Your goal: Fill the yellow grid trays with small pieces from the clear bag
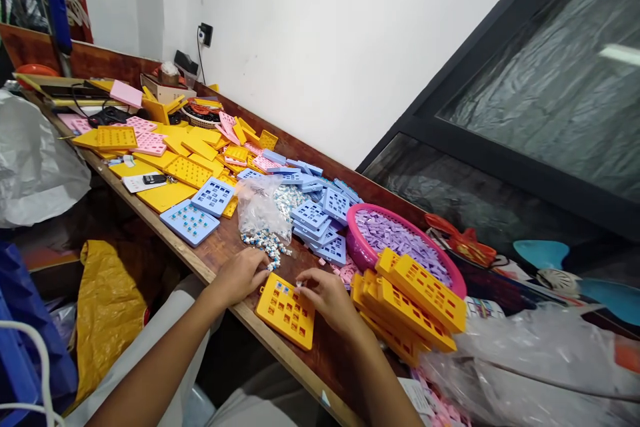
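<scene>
A yellow plate with rows of square holes (pixel 285 310) lies at the table's front edge between my hands. A few small blue-and-white pieces sit in its far row. My right hand (pixel 327 297) is over the plate's far right corner, thumb and finger pinched on a small white piece (pixel 299 284). Close to the plate's far left corner, my left hand (pixel 243 277) has its fingers bent together beside a loose pile of small white-and-blue pieces (pixel 265 240). What those fingertips hold, if anything, is hidden. The pile spills from a clear plastic bag (pixel 260 203).
Stacked yellow plates (pixel 410 300) lean at the right, by a pink basket (pixel 357 240) of purple pieces. Blue plates (pixel 313 213) are piled behind the bag; two more (pixel 190 221) lie left. Yellow and pink plates cover the far left. A plastic bag (pixel 530 360) lies right.
</scene>
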`<state>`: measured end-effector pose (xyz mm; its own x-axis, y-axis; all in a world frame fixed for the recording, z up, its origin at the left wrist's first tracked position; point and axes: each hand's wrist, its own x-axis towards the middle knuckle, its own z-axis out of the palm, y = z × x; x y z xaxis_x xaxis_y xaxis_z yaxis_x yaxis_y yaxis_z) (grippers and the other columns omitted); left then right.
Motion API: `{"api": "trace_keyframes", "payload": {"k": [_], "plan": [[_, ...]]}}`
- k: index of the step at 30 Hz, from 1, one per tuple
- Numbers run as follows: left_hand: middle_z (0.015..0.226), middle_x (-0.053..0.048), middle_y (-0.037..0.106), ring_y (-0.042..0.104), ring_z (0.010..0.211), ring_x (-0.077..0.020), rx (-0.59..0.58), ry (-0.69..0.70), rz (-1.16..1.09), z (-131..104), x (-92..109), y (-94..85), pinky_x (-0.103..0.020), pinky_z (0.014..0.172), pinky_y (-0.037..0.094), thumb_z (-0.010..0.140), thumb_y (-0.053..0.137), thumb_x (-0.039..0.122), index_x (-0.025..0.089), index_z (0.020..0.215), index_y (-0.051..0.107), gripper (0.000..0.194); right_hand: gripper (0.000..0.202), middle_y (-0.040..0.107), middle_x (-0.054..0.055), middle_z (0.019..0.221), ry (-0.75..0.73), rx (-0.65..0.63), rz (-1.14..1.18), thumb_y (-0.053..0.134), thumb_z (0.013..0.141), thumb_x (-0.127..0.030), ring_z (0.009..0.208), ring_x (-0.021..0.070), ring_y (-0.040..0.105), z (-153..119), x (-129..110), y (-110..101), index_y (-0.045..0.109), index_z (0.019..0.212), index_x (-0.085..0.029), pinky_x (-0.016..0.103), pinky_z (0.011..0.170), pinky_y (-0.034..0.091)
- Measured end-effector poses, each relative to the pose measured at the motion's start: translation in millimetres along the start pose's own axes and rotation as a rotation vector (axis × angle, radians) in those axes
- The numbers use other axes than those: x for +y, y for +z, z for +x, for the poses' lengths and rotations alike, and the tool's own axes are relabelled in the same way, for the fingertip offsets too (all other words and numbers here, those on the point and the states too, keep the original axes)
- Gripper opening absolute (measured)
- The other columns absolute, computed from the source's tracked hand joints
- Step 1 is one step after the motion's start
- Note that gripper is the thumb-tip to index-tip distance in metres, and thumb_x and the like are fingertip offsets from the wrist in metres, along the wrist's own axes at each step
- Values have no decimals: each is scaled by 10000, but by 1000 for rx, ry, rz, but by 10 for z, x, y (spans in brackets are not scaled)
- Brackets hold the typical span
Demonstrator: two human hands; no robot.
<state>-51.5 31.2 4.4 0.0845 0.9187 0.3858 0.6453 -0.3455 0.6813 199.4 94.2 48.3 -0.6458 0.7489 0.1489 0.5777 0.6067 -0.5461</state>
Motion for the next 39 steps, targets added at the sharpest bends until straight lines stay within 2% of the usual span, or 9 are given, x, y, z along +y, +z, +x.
{"api": "trace_keyframes", "payload": {"k": [3,8,12,16,18,22,27,33,39], "plan": [[957,-32,694,638,931,-199,5,-4,-96,-43,40,-35,-299,825,487,940,604,238,216,957,642,47,114,721,48,931,-4,6,81,720,880,-314,829,202,661,-148,0,53,757,942,-225,309,751,497],[912,-33,687,629,845,-184,11,6,-103,-103,116,-77,-291,756,471,953,583,287,203,1002,675,134,142,703,57,963,-13,-22,139,703,905,-305,892,204,665,-177,3,108,800,984,-237,313,803,503],[989,-44,707,642,907,-188,-6,-3,-128,-124,126,-83,-302,819,481,980,548,311,207,1060,678,185,208,718,54,1003,-11,1,105,715,898,-286,894,204,663,-184,-37,133,770,1094,-241,320,812,500],[1049,-57,713,644,976,-202,-28,9,-123,-125,137,-78,-320,887,481,1014,496,358,209,1071,674,239,103,724,43,935,15,82,18,761,854,-252,865,208,656,-193,-55,164,759,953,-220,324,804,489],[1028,-55,709,642,955,-201,-42,6,-116,-125,150,-77,-316,871,482,1026,468,377,210,1045,667,261,47,715,45,935,4,62,6,741,869,-235,867,203,654,-198,-54,145,765,908,-221,317,803,487],[967,-43,693,631,893,-192,-60,10,-71,-143,181,-80,-300,801,475,1019,470,361,209,1012,643,231,154,710,52,988,-27,-32,42,670,917,-210,889,192,662,-216,-53,65,784,1016,-240,307,814,491],[918,-39,685,622,857,-194,-111,62,85,-163,274,-105,-299,759,452,1000,497,343,205,943,618,192,133,717,48,979,-17,19,9,688,898,-193,910,200,661,-230,-40,58,781,987,-227,309,824,485],[894,-68,691,634,841,-220,-207,179,509,-95,453,-13,-340,766,426,1044,421,342,188,885,617,296,127,726,46,952,-43,31,-42,696,903,-213,925,204,649,-246,-2,116,798,972,-244,305,819,471],[928,-80,711,657,878,-234,-272,251,603,-66,494,87,-357,794,433,1055,405,319,188,935,641,295,132,740,39,957,-19,30,-137,672,927,-216,918,196,644,-256,-38,102,796,959,-249,314,833,439]]}}
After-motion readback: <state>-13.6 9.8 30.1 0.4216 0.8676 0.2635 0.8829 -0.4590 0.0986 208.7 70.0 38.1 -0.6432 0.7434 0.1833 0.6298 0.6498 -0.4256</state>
